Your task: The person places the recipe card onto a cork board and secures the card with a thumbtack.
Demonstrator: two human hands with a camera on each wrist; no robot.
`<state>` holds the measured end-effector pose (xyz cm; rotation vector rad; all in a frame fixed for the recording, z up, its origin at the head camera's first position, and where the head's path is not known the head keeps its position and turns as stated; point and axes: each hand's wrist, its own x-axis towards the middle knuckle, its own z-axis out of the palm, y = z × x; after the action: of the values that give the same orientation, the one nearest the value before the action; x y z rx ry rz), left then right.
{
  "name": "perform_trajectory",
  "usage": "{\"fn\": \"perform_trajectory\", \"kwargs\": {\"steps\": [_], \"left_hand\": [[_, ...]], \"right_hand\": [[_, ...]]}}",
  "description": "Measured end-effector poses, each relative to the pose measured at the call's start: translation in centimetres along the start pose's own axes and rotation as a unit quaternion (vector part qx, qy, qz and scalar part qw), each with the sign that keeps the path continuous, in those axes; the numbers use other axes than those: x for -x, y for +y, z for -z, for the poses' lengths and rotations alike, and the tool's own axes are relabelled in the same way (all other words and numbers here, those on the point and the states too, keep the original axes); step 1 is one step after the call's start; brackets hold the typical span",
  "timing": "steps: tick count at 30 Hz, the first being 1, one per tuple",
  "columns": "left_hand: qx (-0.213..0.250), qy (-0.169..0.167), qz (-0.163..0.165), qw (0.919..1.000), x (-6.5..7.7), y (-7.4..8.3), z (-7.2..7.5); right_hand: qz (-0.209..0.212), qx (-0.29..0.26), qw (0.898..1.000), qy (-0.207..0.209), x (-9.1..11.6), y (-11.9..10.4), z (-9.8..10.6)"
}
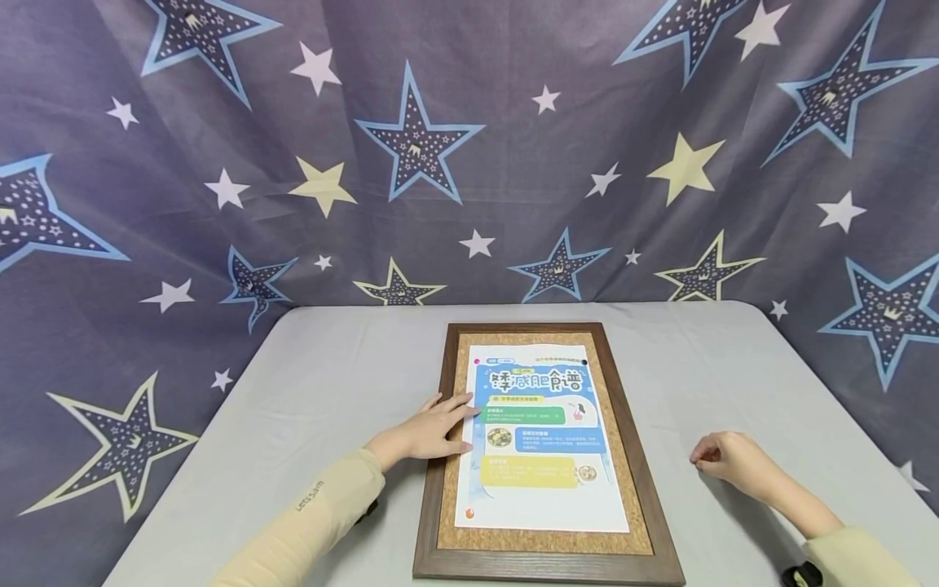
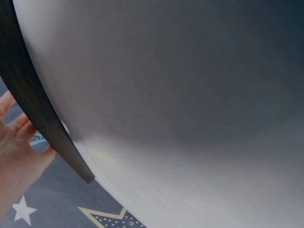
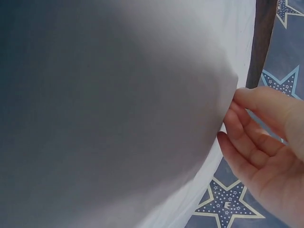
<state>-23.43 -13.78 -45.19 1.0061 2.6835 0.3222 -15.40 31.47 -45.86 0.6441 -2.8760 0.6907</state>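
Observation:
A printed poster (image 1: 543, 505) with blue, green and yellow panels lies on a cork board (image 1: 543, 541) in a brown wooden frame (image 1: 548, 564). Pinned at its top corners are a pink pushpin (image 1: 477, 361) and a black pushpin (image 1: 584, 362); an orange pushpin (image 1: 469, 514) sits at the bottom left corner. Across the frame's left side reaches my left hand (image 1: 431, 430), its spread fingertips resting on the poster's left edge. My right hand (image 1: 737, 465) is low over the table right of the board, fingers bent toward the thumb. Whether anything tiny is between those fingertips is hidden.
The board lies on a table covered with a pale grey cloth (image 1: 330, 367). A dark curtain (image 1: 513, 49) with star patterns hangs behind the table and along both sides. Dark wrist straps show at the left sleeve (image 1: 315, 505) and the right sleeve (image 1: 858, 558).

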Motion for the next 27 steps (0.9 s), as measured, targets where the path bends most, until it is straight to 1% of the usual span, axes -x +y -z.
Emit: {"fn": "perform_trajectory", "kwargs": {"steps": [6,11,14,17,18,21,24,25,27], "left_hand": [[0.003,0.000,-0.001,1.0000,0.0,-0.1,-0.1],[0.002,0.001,-0.002,1.0000,0.1,-0.1,-0.2],[0.001,0.001,-0.002,1.0000,0.1,-0.1,-0.2],[0.000,0.001,-0.002,1.0000,0.0,-0.1,-0.2],[0.000,0.001,-0.002,1.0000,0.0,-0.1,-0.2],[-0.002,0.003,-0.004,1.0000,0.0,-0.1,-0.2],[-0.003,0.004,-0.005,1.0000,0.0,-0.2,-0.2],[-0.003,0.004,-0.005,1.0000,0.0,-0.2,-0.2],[-0.003,0.003,-0.005,1.0000,0.0,-0.2,-0.2]], "right_hand": [[-0.001,-0.009,1.000,-0.015,0.0,0.0,0.2],[0.005,-0.001,1.000,-0.026,0.0,0.1,0.2],[0.026,-0.001,1.000,-0.015,0.0,0.6,0.0],[0.053,-0.017,0.998,0.006,0.0,1.4,-0.4],[0.074,-0.030,0.997,0.021,-0.1,1.9,-0.7],[0.094,-0.036,0.994,0.035,-0.1,2.3,-1.0],[0.096,-0.015,0.994,0.040,-0.2,1.9,-0.9],[0.080,0.000,0.996,0.030,-0.2,1.3,-0.7],[0.067,0.013,0.997,0.022,-0.3,0.8,-0.5]]}}
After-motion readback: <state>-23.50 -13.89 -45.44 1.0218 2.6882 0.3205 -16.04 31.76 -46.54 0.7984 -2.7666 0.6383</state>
